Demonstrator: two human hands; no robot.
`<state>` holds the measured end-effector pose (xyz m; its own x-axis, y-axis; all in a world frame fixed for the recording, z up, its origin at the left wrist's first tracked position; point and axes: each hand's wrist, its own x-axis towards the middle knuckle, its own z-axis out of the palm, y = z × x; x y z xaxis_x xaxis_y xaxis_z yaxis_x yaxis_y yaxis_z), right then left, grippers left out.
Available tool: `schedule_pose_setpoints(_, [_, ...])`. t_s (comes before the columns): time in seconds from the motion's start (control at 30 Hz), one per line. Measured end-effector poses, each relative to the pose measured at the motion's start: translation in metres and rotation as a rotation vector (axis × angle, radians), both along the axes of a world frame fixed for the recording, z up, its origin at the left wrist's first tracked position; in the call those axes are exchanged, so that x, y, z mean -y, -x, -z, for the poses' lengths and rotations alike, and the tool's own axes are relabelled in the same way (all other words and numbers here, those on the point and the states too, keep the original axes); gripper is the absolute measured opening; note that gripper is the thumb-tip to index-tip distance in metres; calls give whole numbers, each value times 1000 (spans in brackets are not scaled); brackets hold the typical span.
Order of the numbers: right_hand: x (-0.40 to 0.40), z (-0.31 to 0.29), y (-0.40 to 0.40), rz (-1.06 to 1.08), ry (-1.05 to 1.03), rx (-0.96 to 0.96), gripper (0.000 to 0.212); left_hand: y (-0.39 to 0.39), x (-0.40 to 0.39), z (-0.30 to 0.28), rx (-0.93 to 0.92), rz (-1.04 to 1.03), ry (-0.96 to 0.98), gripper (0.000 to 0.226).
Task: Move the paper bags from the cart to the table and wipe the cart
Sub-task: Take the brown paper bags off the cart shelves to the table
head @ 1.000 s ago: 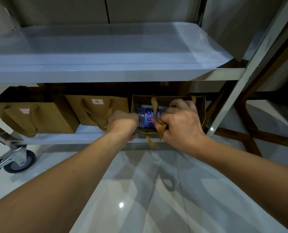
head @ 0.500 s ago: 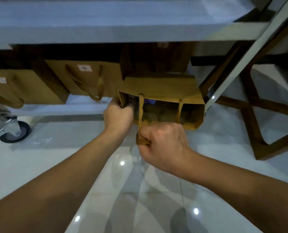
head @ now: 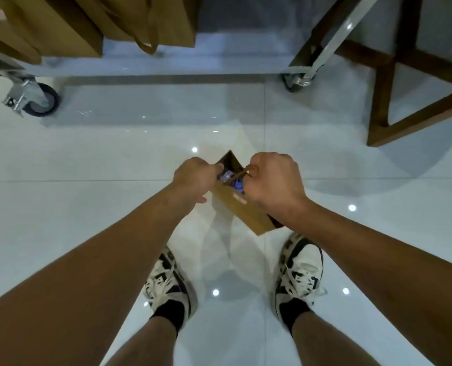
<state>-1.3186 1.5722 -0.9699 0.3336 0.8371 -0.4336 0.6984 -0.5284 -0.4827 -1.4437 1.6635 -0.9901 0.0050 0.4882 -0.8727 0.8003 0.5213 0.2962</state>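
Paper bag point(head: 242, 207), brown: hanging over the floor point(head: 87, 167), well clear of the cart point(head: 166, 67), mouth open, blue-printed contents showing inside.
Left hand point(head: 195, 178): fingers curling onto the bag's left rim, pinching it.
Right hand point(head: 273, 180): fingers closing in a fist round the bag's handle point(head: 242, 172).
Remaining paper bags point(head: 87, 22), brown: sitting on the cart's lower shelf, far left.
Caster point(head: 38, 100): standing under the cart's near left corner.
Wooden frame point(head: 404, 88): standing far right, beside the cart.
Shoes point(head: 170, 283), white and black: standing on the floor, near.
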Motion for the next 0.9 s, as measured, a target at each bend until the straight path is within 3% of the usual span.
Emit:
schedule_pose_setpoints(0.1, [35,-49,10,35,32,-89,39,11,20,-57,-117,240,207,40])
schedule_pose_setpoints(0.27, [77,-167,22,114,107,-140,36,3,40,-180,-141,346,335,44])
schedule_pose_setpoints(0.37, [90,-246,13,99,141,-93,36,-16,46,-254,-46,369,251,51])
schedule_pose_setpoints(0.47, [94,-334,-2,112,93,-39,17,-39,49,-332,19,484,129,59])
schedule_pose_setpoints(0.57, [88,-430,-17,128,-19,80,11,-68,42,-417,44,715,-89,43])
schedule_pose_setpoints(0.63, [89,-493,-28,184,-107,176,23,-89,38,-470,42,894,-230,22])
schedule_pose_setpoints(0.7, [97,-549,-41,287,-180,249,32,-110,38,-519,90,993,-320,24])
schedule_pose_setpoints(0.9, [177,-684,-70,570,-204,531,33,-175,103,-640,281,1243,-478,27])
